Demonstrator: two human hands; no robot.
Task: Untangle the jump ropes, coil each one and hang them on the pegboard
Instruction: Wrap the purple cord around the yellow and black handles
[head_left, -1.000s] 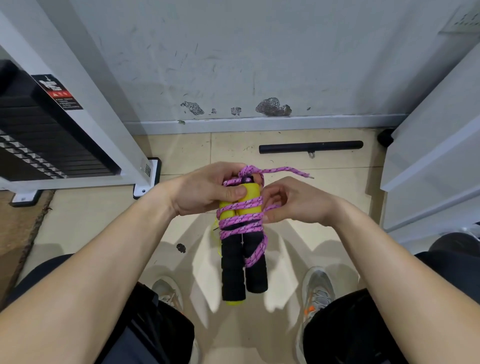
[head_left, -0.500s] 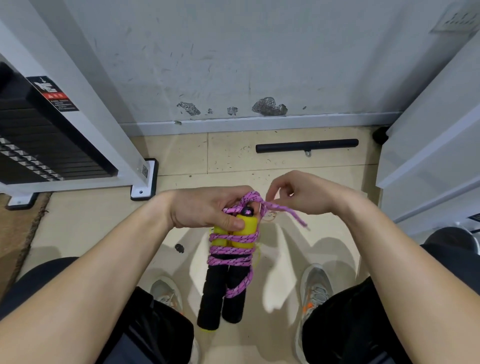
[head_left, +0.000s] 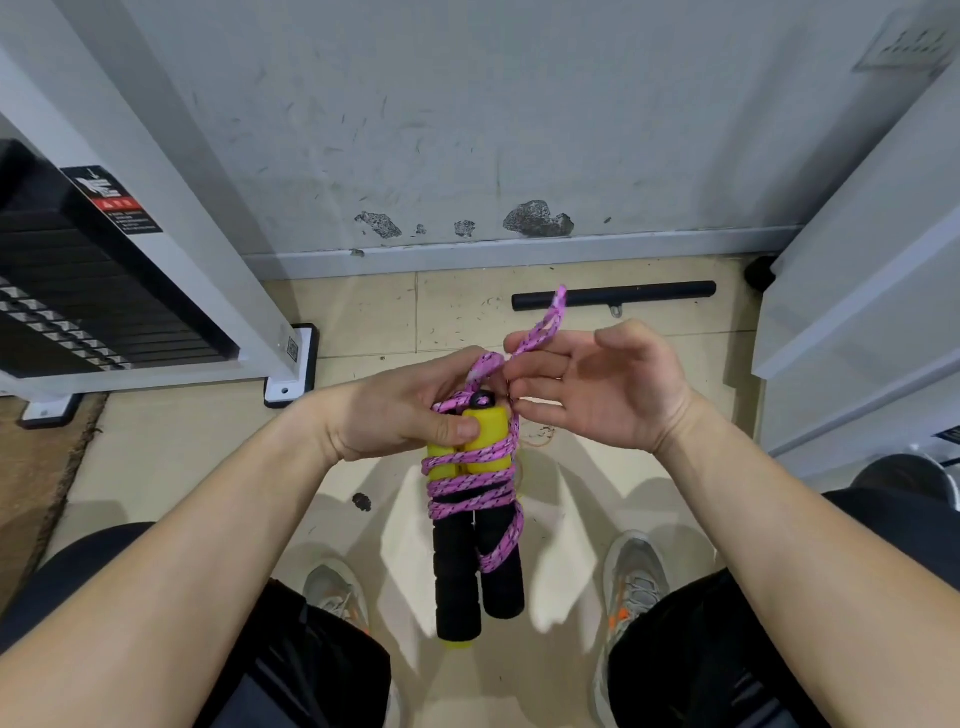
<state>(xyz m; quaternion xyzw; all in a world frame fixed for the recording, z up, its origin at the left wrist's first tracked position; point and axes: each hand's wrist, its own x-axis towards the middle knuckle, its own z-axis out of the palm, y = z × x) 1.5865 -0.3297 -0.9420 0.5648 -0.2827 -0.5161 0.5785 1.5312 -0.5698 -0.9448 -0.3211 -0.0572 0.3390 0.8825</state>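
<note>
Jump rope (head_left: 471, 486) gripped in left hand (head_left: 395, 410), right hand (head_left: 597, 389) just beside

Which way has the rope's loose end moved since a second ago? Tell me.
Yes. The loose end rose: its tip now overlaps the black bar, having been below it.

Pink rope (head_left: 470, 486) flecked black, yellow-and-black handles (head_left: 485, 434), grey-orange shoes (head_left: 636, 577), beige tiles (head_left: 363, 312).

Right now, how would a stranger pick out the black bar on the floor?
Follow the pale skirting board at the foot of the grey wall. On the beige tiles before it lies a long black round bar. Unlike the black foam handles in the left hand, it lies flat, with a small metal ring at mid-length.
</note>
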